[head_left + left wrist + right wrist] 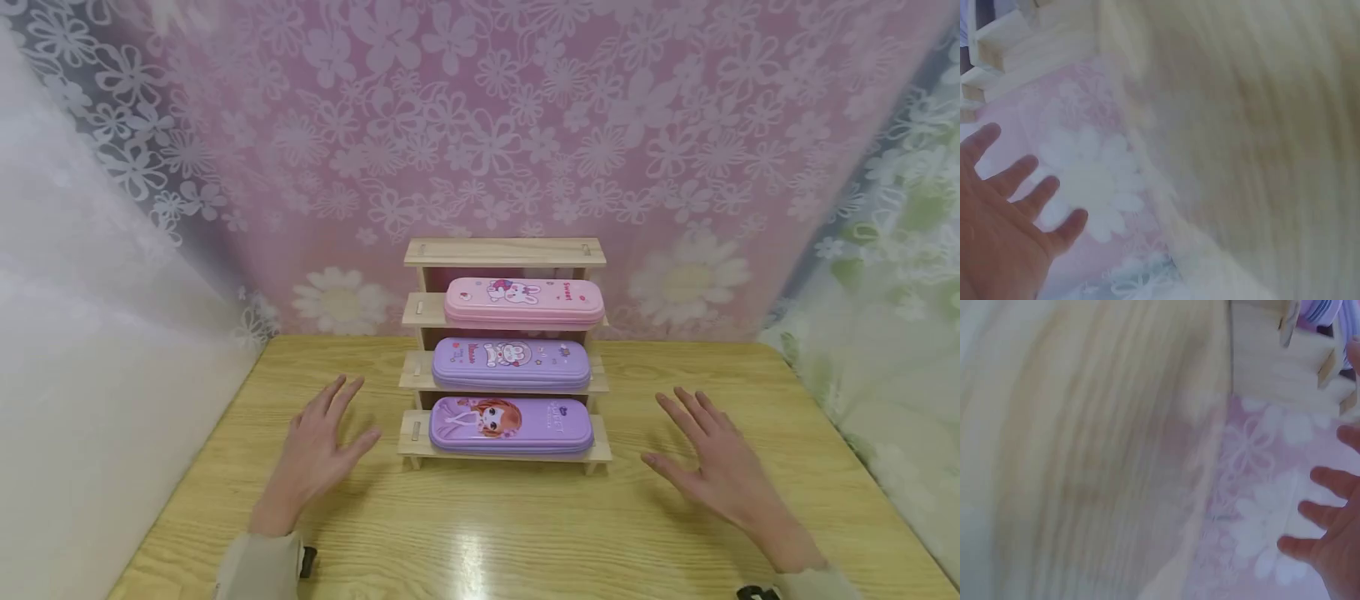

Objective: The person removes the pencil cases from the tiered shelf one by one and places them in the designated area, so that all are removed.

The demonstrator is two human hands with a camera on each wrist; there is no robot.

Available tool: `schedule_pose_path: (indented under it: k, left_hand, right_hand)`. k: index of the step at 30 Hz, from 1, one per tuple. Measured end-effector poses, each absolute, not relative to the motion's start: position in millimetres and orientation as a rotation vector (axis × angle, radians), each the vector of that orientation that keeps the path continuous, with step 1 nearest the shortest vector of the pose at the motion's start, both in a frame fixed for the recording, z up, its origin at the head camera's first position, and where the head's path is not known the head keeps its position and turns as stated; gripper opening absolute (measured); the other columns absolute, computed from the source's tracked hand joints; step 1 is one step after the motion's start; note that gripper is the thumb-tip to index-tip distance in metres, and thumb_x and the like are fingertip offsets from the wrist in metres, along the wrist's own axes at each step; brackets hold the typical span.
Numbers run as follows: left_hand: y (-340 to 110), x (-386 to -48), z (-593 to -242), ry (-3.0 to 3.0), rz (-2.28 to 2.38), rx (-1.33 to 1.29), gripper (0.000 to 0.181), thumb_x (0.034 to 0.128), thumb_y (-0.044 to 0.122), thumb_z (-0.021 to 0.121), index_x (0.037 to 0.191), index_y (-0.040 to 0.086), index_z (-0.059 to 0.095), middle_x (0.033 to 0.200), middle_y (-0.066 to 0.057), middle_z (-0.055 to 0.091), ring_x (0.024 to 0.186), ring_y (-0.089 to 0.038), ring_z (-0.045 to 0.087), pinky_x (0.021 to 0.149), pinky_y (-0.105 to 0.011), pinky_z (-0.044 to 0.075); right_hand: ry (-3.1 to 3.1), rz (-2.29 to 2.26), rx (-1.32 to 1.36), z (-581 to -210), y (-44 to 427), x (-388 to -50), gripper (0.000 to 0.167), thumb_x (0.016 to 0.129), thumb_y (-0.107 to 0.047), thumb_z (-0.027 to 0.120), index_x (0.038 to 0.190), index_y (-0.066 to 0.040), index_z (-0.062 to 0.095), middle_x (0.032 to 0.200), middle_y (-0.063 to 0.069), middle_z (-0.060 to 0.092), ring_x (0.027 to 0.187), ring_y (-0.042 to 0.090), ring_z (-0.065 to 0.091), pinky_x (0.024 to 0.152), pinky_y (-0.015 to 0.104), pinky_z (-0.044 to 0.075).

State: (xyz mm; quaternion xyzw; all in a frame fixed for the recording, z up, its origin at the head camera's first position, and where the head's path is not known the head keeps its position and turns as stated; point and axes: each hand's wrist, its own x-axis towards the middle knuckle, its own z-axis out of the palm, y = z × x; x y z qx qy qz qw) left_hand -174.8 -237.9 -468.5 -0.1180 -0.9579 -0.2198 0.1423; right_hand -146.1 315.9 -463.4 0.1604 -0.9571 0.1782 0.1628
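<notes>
Stepped wooden rack (504,252), 4 boards, stands on yellowish wood-grain tabletop (480,508); 3 zip pencil cases lie flat on it, long sides running along the boards. Pink case (522,300), rabbit print plus red "Sweet" lettering, sits on the rack's 2nd board from the top, pushed toward its right end. Lilac case (512,363), rabbit figure in the middle, is on the rack's 3rd board. Purple case (512,425), red-haired girl print, is on the rack's bottom board. Left hand (318,450): left of the rack, near its lower boards, apart from it; fingers extended, thumb held away, spread in the left wrist view too. Right hand (716,471): right of the rack, a bit farther off than the left hand, also apart; fingers spread, thumb out toward the rack. Can't tell if either hand touches the tabletop. Beige sleeves (258,567) and dark wrist straps (308,562) are at both wrists, nearer the camera than the rack. Pink floral cloth (487,150) hangs behind the rack, 2 big white daisies on it, 1 either side of the rack. Whitish cloth (112,333) is far left of the rack, green-and-white floral cloth (900,308) far right. Glare patch (471,558) in front of the rack. Wrist views: tabletop blurred, rack only partly in frame.
</notes>
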Motion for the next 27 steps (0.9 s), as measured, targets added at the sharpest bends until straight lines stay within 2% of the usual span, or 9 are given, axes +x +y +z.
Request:
schedule_pose_path:
  k: [3,5,7,9,11,14,18,23,27]
  left_hand:
    - [-228.1,-180.0,-465.0,-2.71,-0.737,-0.377,0.074,0.0957,0.052,0.066,0.158,0.024,0.038,0.161,-0.013,0.04,0.142,-0.045,0.043,0.106,-0.072,0.035]
    - [-221.9,-184.0,-461.8,-2.687,-0.798,-0.395,0.071,0.0961,0.049,0.067,0.157,0.022,0.041,0.159,-0.011,0.043,0.142,-0.042,0.045,0.107,-0.069,0.037]
    - [-216.6,-188.3,-458.7,-2.678,-0.848,-0.407,0.07,0.0965,0.049,0.066,0.156,0.023,0.041,0.158,-0.01,0.044,0.142,-0.039,0.045,0.109,-0.067,0.039]
    - [-211.9,-192.5,-455.5,-2.67,-0.89,-0.417,0.069,0.0968,0.049,0.066,0.156,0.024,0.041,0.157,-0.01,0.046,0.141,-0.037,0.047,0.109,-0.066,0.04]
    - [-207.8,-197.0,-453.1,-2.654,-0.937,-0.429,0.068,0.0965,0.047,0.067,0.155,0.025,0.042,0.155,-0.009,0.048,0.138,-0.035,0.049,0.108,-0.064,0.042]
    - [-202.4,-204.3,-450.9,-2.611,-1.008,-0.445,0.065,0.0962,0.045,0.068,0.153,0.024,0.045,0.151,-0.008,0.052,0.135,-0.032,0.052,0.106,-0.062,0.045]
    - [-195.6,-213.6,-449.1,-2.573,-1.088,-0.464,0.062,0.0955,0.043,0.07,0.15,0.022,0.049,0.149,-0.008,0.054,0.133,-0.03,0.054,0.105,-0.058,0.046]
    - [-187.9,-222.4,-446.9,-2.613,-1.12,-0.456,0.063,0.0968,0.049,0.067,0.151,0.022,0.048,0.149,-0.009,0.054,0.134,-0.032,0.053,0.106,-0.057,0.046]
    - [-182.8,-228.8,-445.8,-2.647,-1.173,-0.46,0.062,0.098,0.05,0.064,0.151,0.021,0.048,0.149,-0.007,0.054,0.134,-0.033,0.053,0.108,-0.056,0.046]
  right_hand:
    - [-2.631,0.605,0.544,-463.1,302.3,-149.4,0.089,0.08,-0.035,0.087,0.157,-0.025,0.043,0.154,0.016,0.049,0.141,0.046,0.042,0.099,0.069,0.042]
    - [-2.568,0.66,0.605,-463.6,293.5,-151.3,0.087,0.076,-0.027,0.09,0.153,-0.021,0.049,0.15,0.015,0.053,0.138,0.041,0.047,0.106,0.053,0.045]
    - [-2.514,0.719,0.667,-463.8,285.3,-153.1,0.086,0.073,-0.02,0.091,0.15,-0.017,0.053,0.147,0.014,0.056,0.135,0.035,0.05,0.111,0.033,0.041]
    - [-2.48,0.758,0.705,-464.0,278.1,-154.4,0.085,0.073,-0.018,0.092,0.149,-0.017,0.054,0.145,0.013,0.057,0.133,0.028,0.052,0.11,0.016,0.033]
    - [-2.461,0.785,0.737,-463.6,271.8,-155.9,0.084,0.073,-0.017,0.092,0.148,-0.017,0.054,0.143,0.011,0.058,0.132,0.023,0.052,0.11,0.007,0.027]
    - [-2.466,0.803,0.761,-463.1,263.8,-157.5,0.084,0.074,-0.019,0.092,0.149,-0.02,0.054,0.143,0.007,0.059,0.132,0.019,0.052,0.11,0.009,0.028]
    - [-2.465,0.823,0.803,-463.0,254.1,-159.8,0.081,0.073,-0.019,0.092,0.146,-0.015,0.057,0.139,0.005,0.06,0.129,0.021,0.054,0.112,0.01,0.029]
    - [-2.461,0.807,0.84,-462.6,243.7,-163.1,0.08,0.072,-0.02,0.093,0.143,-0.013,0.059,0.137,0.006,0.061,0.127,0.024,0.057,0.114,0.009,0.028]
    - [-2.506,0.809,0.816,-462.0,239.2,-164.0,0.078,0.075,-0.025,0.092,0.144,-0.018,0.058,0.139,0.003,0.06,0.128,0.023,0.057,0.113,0.025,0.041]
